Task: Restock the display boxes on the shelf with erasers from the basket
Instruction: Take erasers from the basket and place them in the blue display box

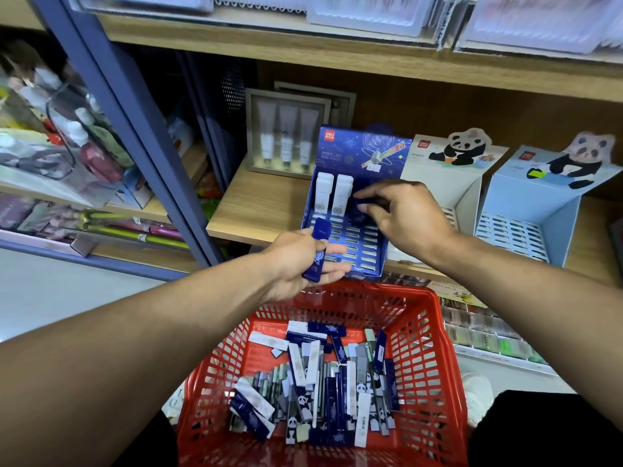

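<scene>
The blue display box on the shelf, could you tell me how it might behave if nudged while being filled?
The blue display box looks like thin card, so probably light and apt to slide on the smooth wooden shelf. Its tall back panel and nearly empty slots suggest it could tip backward. The right hand reaching inside may steady it.

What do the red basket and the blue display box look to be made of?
Red basket: moulded plastic, slightly glossy, judging by its uniform lattice walls. Blue display box: printed cardboard, probably, given folded panels, thin edges and die-cut slots; smooth finish.

Bright, even light from above; soft shadows under upper shelf [337, 59]. Wide-angle bend at edges. Left bins [50, 136] & top trays blurred; centre sharp.
</scene>
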The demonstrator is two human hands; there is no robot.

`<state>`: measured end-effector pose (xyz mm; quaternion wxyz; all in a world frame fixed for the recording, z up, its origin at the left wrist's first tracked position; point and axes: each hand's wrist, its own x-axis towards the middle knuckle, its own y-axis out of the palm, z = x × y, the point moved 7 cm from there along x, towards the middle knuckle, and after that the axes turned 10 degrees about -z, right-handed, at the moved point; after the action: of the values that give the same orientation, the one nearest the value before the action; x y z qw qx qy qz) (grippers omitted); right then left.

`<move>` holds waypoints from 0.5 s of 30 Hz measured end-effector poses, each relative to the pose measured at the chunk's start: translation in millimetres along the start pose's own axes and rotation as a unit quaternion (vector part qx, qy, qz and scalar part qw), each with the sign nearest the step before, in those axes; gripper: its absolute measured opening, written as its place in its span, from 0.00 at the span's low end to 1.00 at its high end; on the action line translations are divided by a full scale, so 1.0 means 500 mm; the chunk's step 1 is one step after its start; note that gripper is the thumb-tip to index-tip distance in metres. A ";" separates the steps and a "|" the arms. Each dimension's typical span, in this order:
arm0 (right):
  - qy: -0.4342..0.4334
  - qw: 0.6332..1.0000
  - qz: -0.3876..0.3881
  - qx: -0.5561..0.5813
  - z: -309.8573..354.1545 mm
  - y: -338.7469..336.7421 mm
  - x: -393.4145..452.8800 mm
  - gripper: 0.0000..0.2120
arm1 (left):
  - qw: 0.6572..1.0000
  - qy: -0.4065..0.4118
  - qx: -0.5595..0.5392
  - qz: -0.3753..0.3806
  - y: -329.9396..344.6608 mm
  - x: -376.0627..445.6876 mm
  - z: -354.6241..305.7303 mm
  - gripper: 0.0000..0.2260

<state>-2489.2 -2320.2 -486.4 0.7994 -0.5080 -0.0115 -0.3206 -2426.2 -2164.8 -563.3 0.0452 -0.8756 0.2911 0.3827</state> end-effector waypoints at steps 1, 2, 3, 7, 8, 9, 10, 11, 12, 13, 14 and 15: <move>-0.012 1.000 0.000 -0.002 0.008 0.001 -0.001 0.11 | 1.000 0.004 0.004 0.003 0.002 -0.001 -0.001 0.17; -0.022 1.000 0.000 -0.007 0.013 0.002 -0.002 0.11 | 1.000 0.007 0.009 0.004 0.003 -0.002 -0.003 0.16; -0.024 1.000 0.001 -0.010 0.014 0.004 -0.002 0.11 | 1.000 0.009 0.009 0.004 0.004 -0.002 -0.003 0.15; 0.035 0.999 0.008 0.032 -0.017 0.012 0.007 0.10 | 1.000 0.012 0.018 0.006 0.002 0.001 -0.002 0.10; 0.048 0.998 -0.002 0.032 -0.029 0.011 0.011 0.08 | 1.000 0.015 0.023 0.004 0.001 0.004 -0.002 0.10; 0.057 0.998 -0.013 0.026 -0.041 0.010 0.015 0.07 | 0.999 0.019 0.028 0.001 -0.001 0.006 -0.002 0.10; 0.063 0.998 -0.024 0.019 -0.051 0.009 0.019 0.06 | 0.999 0.024 0.034 -0.001 -0.003 0.008 -0.003 0.10; 0.064 0.997 -0.032 0.012 -0.057 0.007 0.022 0.06 | 0.999 0.029 0.041 -0.001 -0.004 0.008 -0.004 0.10; 0.060 0.998 -0.036 -0.001 -0.060 0.006 0.026 0.06 | 0.998 0.035 0.050 0.000 -0.004 0.008 -0.005 0.10; 0.050 0.998 -0.034 -0.018 -0.059 0.005 0.030 0.08 | 0.997 0.042 0.061 0.001 -0.004 0.007 -0.006 0.10; 0.038 0.998 -0.025 -0.039 -0.056 0.006 0.033 0.09 | 0.996 0.049 0.072 0.001 -0.005 0.007 -0.006 0.10; 0.029 0.998 -0.010 -0.060 -0.053 0.010 0.036 0.11 | 0.995 0.055 0.081 0.002 -0.005 0.006 -0.006 0.11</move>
<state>-2480.5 -2349.6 -496.9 0.7646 -0.5449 0.0261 -0.3432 -2421.0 -2165.0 -563.5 0.0993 -0.8883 0.3249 0.3092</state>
